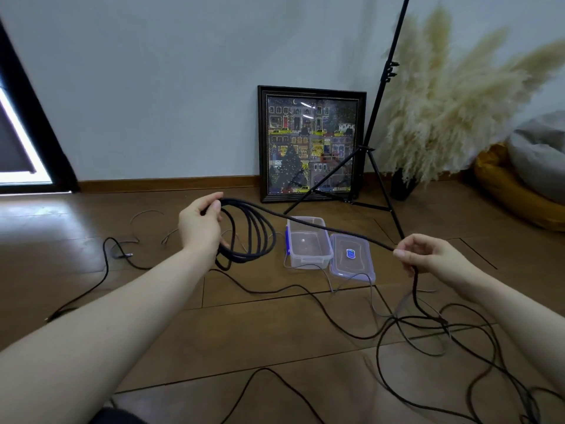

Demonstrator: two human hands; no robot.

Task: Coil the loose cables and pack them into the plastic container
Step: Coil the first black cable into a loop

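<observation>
Between my two hands a thick black cable [305, 223] stretches in a nearly straight line, running from upper left down to lower right, and that line is what my next loop depends on. My left hand [200, 229] is raised at centre left, fingers curled round the top of a coil [253, 237] of several round loops that hang down from it. My right hand [428, 255] is lower and further right, pinching the same cable between thumb and fingertips; from there the cable drops to the floor [275, 325] and wanders off in loose curves at lower right. To add a loop, I judge that my right hand must carry its length leftward and up to my left hand, which is the anchor. The cable looks matt, braided and fairly stiff, holding open loops. Just beyond the taut span sits the plastic container [308, 243], a clear rectangular tub, open and seemingly empty, with blue clips at its left end. Its clear lid [351, 258] lies flat beside it on the right, bearing a blue label. Thinner cables, dark and grey, lie scattered over the smooth brown wooden floor on both sides. Against the pale wall lean a framed picture [312, 142], a black tripod stand [373, 130] and feathery cream pampas grass [452, 111].
</observation>
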